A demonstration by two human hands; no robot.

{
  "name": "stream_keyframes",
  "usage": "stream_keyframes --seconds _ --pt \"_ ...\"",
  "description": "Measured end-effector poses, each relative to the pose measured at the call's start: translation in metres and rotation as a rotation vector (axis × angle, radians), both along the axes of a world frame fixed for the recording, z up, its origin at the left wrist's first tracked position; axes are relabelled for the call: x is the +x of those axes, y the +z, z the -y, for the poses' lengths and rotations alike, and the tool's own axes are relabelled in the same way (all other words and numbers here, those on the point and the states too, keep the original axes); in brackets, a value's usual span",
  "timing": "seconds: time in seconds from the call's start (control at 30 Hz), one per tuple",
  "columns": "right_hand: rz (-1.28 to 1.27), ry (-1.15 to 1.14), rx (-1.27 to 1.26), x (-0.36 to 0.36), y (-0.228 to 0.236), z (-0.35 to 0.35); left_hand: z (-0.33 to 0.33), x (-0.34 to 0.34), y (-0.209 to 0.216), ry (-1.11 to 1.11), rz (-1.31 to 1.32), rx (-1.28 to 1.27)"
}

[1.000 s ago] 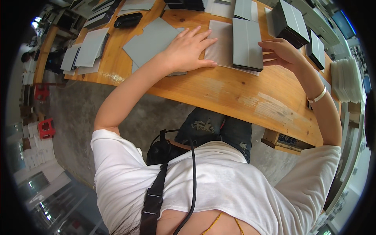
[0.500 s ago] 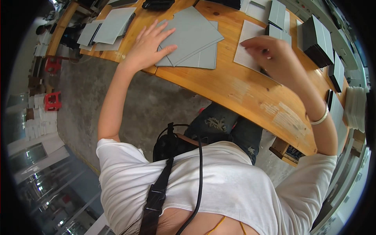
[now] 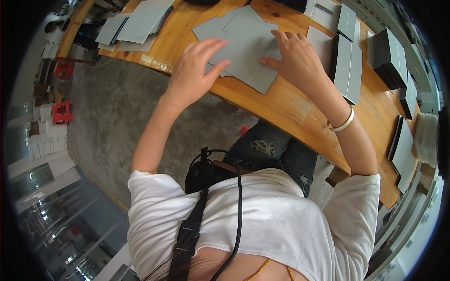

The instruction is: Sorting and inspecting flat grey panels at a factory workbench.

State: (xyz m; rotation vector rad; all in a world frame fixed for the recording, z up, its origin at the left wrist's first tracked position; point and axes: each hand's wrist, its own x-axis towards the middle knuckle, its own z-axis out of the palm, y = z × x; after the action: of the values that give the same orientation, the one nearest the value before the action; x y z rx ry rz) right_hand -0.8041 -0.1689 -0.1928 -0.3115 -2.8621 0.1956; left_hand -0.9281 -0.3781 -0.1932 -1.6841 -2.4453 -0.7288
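Observation:
Grey cardboard sheets (image 3: 246,54) with scored lines lie overlapped at uneven angles near the table's front edge. My left hand (image 3: 196,70) is at their left side, fingers stretched and thumb apart, its tips over the sheets' edge. Over their right part is my right hand (image 3: 300,55), thumb and forefinger spread, the other fingers bent. Neither hand shows anything between its fingers. The undersides of my right fingers are hidden, so I cannot tell how firmly they touch the board.
A stack of grey folded boards with dark edges (image 3: 347,70) sits right of my right hand. Further right stand a taller dark-edged stack (image 3: 391,58) and smaller piles. More grey sheets (image 3: 144,21) lie at the far left of the wooden table (image 3: 300,117).
My right hand has moved left from beside the right-hand stack to the sheets. The left hand has drawn back toward the sheets' edge, and the sheets lie at a different angle.

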Motion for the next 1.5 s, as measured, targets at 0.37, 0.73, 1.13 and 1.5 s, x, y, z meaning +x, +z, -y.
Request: stream_keyframes --seconds 0.37,0.73,1.13,1.5 --pt "0.061 0.191 -0.102 0.045 0.008 -0.001 0.044 0.051 0.009 0.343 0.287 0.187" --pt "-0.032 0.212 -0.304 0.083 0.026 0.027 0.052 0.091 -0.046 0.397 1.625 0.261" --pt "0.365 -0.027 -1.912 0.156 -0.005 0.077 0.043 0.107 -0.023 0.311 1.912 0.365" --pt "-0.15 -0.497 -2.222 0.13 -0.034 0.12 0.048 0.117 -0.034 0.342 1.963 0.327"
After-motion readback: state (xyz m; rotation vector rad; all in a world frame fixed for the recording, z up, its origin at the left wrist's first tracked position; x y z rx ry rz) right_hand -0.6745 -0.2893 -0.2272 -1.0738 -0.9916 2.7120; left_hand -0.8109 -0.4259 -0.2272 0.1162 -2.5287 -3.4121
